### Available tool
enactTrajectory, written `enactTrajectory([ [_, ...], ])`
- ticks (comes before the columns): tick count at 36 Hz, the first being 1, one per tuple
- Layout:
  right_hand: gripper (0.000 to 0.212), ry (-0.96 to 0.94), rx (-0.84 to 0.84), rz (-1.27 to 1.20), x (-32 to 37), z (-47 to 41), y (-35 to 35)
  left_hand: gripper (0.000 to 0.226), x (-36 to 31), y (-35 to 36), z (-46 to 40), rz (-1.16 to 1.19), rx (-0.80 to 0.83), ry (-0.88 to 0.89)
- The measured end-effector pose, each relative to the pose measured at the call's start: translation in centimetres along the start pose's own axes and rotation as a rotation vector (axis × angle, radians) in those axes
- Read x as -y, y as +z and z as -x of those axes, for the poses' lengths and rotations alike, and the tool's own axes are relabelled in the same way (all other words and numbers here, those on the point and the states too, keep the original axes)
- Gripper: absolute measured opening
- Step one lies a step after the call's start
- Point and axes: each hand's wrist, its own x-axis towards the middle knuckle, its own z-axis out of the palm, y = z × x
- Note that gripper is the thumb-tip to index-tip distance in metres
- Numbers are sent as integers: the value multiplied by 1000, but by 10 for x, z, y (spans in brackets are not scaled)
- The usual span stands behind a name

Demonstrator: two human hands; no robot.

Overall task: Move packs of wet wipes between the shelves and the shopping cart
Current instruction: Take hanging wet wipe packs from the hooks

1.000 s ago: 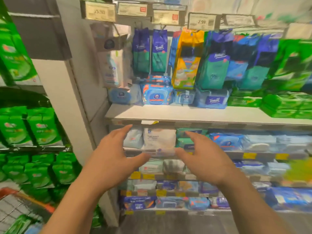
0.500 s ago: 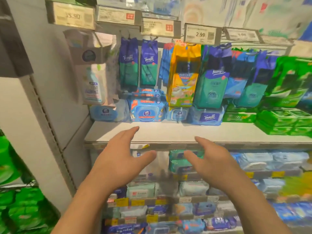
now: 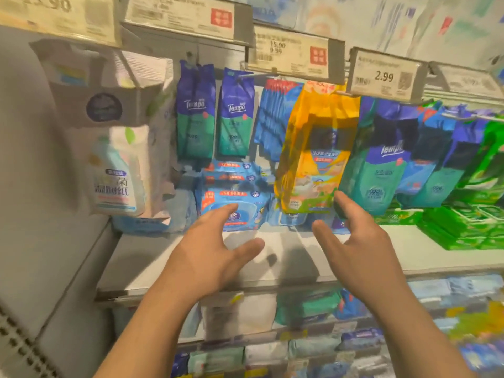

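Note:
A stack of blue wet wipes packs (image 3: 234, 203) lies at the back of the white shelf (image 3: 272, 257), below hanging blue-green packs (image 3: 195, 113). My left hand (image 3: 210, 252) reaches over the shelf with fingers spread, its fingertips just in front of the blue stack, holding nothing. My right hand (image 3: 354, 241) is raised beside it, fingers spread and empty, its tips near the bottom of a hanging yellow pack (image 3: 313, 148). The shopping cart is out of view.
Green packs (image 3: 463, 225) are piled on the shelf's right part. A white carton with a bottle picture (image 3: 114, 170) stands at the left by the grey side wall (image 3: 41, 214). Price tags (image 3: 384, 75) hang above. Lower shelves hold more packs (image 3: 305, 306).
Both hands have risen from the lower shelf's level up over the white shelf and toward the blue stack. The view has moved closer and up; the cart and left green shelves have gone out of sight.

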Motion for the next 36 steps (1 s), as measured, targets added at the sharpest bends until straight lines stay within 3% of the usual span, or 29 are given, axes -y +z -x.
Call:
enactTrajectory([
  [4, 74, 13, -29, -103, -13, -23, 8, 80, -3, 10, -26, 65, 13, 25],
  [7, 91, 36, -27, -249, -20, -40, 17, 88, -11, 22, -45, 173, 25, 46],
  [13, 49, 19, 85, -576, -21, -69, 30, 104, -53, 49, -85, 529, -52, 3],
  [17, 58, 85, 102, -733, -20, -83, 35, 70, -70, 65, -109, 612, -89, 33],
  [21, 58, 103, 117, -789, -23, -93, 41, 66, -81, 76, -118, 641, -114, 76],
  [27, 48, 39, 78, -790, -28, -96, 45, 42, -91, 78, -111, 696, -232, 61],
  [29, 41, 23, 73, -831, -28, -94, 43, 44, -94, 76, -105, 704, -234, 30],
  [32, 47, 24, 90, -970, -29, -89, 39, 61, -101, 75, -94, 730, -240, 20],
  [36, 48, -33, 69, -1042, -27, -77, 30, 64, -112, 77, -76, 780, -271, 47],
])
